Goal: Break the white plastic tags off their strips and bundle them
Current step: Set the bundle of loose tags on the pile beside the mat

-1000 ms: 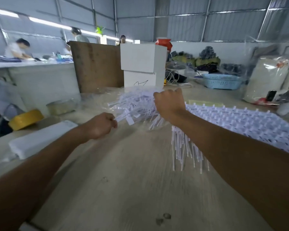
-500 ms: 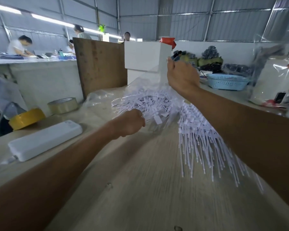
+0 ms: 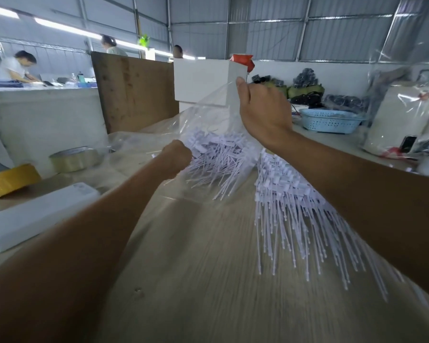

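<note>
my right hand (image 3: pixel 264 115) pinches one clear bag (image 3: pixel 208 112), lifted higher than a second ago, while my left hand (image 3: pixel 177 158) is fisted on a bunch of white tags (image 3: pixel 216 157) inside it. one more heap of tags on strips (image 3: pixel 290 199) lies on the surface (image 3: pixel 196 280) beside two tape rolls (image 3: pixel 72 158).

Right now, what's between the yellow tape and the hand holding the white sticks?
In the head view, a clear tape roll sits between the yellow tape and the left hand gripping the white tags.
</note>
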Demonstrator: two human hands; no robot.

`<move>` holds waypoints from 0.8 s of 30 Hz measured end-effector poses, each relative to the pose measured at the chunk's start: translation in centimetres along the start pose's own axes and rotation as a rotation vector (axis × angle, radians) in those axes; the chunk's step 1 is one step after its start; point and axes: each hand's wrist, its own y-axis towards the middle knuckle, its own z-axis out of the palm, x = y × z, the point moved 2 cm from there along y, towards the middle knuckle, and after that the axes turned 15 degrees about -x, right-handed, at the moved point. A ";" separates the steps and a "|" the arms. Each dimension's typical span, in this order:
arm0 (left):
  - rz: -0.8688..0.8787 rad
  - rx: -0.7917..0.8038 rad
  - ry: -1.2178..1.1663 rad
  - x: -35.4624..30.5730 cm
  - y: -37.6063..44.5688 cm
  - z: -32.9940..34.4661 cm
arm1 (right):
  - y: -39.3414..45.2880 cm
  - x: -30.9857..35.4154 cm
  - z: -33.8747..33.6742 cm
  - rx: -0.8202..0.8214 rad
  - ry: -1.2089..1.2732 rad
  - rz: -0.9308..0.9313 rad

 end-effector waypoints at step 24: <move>0.598 0.135 0.532 -1.0 5.9 8.0 | -2.1 -1.3 -3.1 -0.058 0.133 -0.376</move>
